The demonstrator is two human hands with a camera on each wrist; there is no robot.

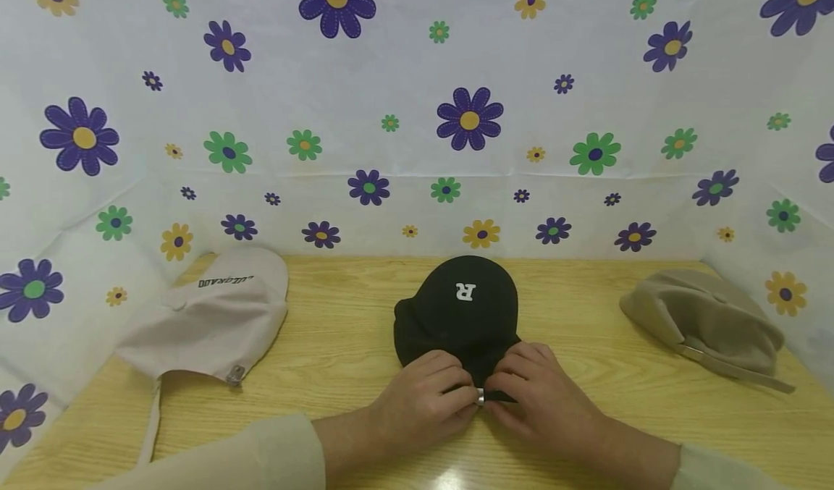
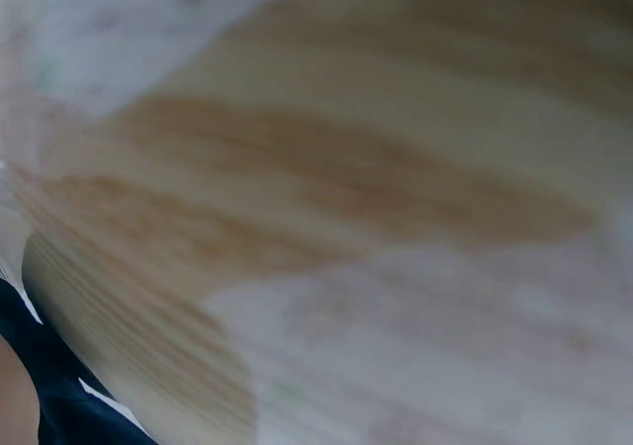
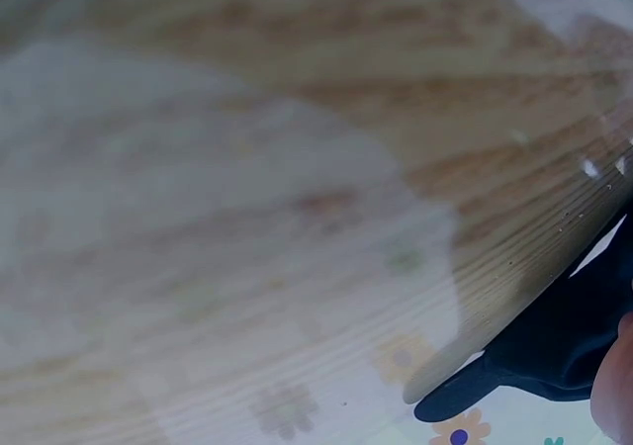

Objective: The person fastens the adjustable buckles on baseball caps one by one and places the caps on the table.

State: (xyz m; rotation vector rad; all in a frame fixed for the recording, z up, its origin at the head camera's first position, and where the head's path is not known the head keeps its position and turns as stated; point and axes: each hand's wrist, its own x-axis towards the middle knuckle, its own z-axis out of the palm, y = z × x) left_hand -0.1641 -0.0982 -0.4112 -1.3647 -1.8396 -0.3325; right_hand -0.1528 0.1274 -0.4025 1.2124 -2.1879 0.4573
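A black baseball cap [image 1: 456, 323] with a white letter R lies in the middle of the table, its back opening toward me. At that opening, my left hand [image 1: 426, 396] pinches the strap beside a small silver buckle [image 1: 481, 396]. Facing it, my right hand [image 1: 544, 396] grips the strap's dark end [image 1: 500, 396] between thumb and fingers. Part of the black cap shows at the lower left of the left wrist view [image 2: 69, 396]. In the right wrist view its dark fabric [image 3: 544, 351] appears at lower right beside a fingertip [image 3: 615, 391]. The fingers hide much of the strap.
On the left lies a pale pinkish cap [image 1: 215, 323] with dark lettering, its strap hanging loose toward the front. A tan cap [image 1: 710, 323] rests on the right. The wooden table [image 1: 339, 309] meets a flower-printed white cloth [image 1: 391, 63] at the back and sides.
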